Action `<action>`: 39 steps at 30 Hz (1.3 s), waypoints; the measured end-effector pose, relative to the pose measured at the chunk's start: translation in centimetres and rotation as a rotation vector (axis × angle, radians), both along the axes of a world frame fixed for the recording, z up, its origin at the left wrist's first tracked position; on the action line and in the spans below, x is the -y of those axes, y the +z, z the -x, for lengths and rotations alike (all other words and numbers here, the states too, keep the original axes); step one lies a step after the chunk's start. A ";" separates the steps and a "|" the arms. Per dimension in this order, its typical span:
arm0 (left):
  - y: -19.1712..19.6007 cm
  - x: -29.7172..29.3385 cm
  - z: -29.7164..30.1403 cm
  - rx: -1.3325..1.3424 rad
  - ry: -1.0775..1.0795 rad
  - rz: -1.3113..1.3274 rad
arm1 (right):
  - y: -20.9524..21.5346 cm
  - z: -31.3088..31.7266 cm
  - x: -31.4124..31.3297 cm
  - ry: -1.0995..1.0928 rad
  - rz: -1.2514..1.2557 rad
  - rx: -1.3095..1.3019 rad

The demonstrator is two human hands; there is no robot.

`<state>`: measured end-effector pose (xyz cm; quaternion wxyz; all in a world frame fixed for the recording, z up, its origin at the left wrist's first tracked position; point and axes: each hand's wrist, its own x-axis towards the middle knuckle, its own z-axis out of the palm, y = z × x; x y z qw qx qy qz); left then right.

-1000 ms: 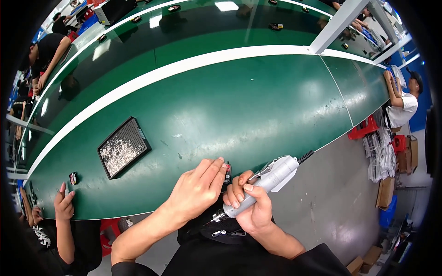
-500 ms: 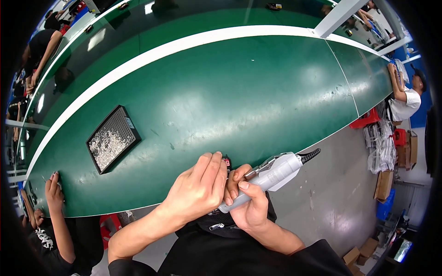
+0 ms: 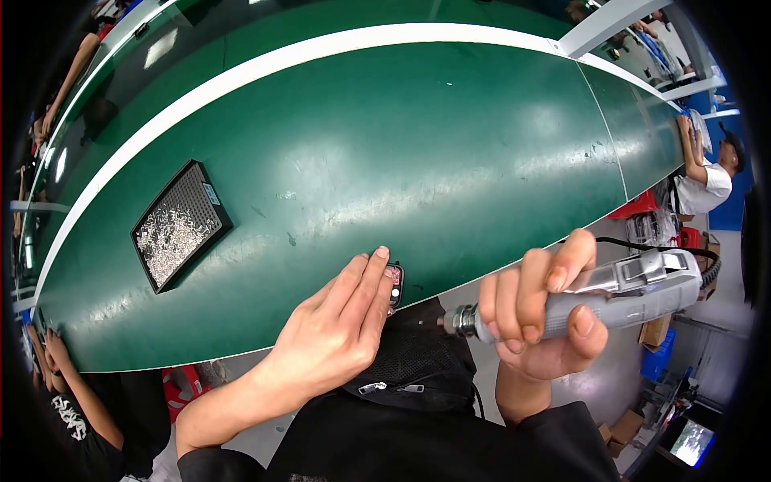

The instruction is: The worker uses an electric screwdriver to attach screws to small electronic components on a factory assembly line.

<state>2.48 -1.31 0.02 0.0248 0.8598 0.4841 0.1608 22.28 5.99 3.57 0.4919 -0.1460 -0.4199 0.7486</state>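
At the near edge of the green table (image 3: 450, 177), my left hand (image 3: 325, 329) is closed over a small dark device (image 3: 396, 283) with a reddish inside. My fingers cover much of it, so its kind is unclear. To the right, my right hand (image 3: 550, 321) grips a grey electric screwdriver (image 3: 671, 279) with a lever along its body. Its metal tip (image 3: 459, 320) points left toward the device and stays apart from it. A black cord (image 3: 711, 269) runs from its back end.
A black tray (image 3: 190, 189) of small silver screw-like pieces (image 3: 173, 241) lies on the table's left part. At the far left, a co-worker's hand (image 3: 56, 351) rests by the table edge. Another person (image 3: 707, 186) in white is at the far right. A white strip (image 3: 353, 48) borders the table's far side.
My right hand has drawn the screwdriver away to the right and raised it, off the left hand. The left hand stays on the device, which now shows more. The view has shifted slightly.
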 end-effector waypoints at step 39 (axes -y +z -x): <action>-1.3 0.5 0.2 0.009 -0.002 -0.097 | -2.0 4.5 -2.5 0.041 -0.129 0.181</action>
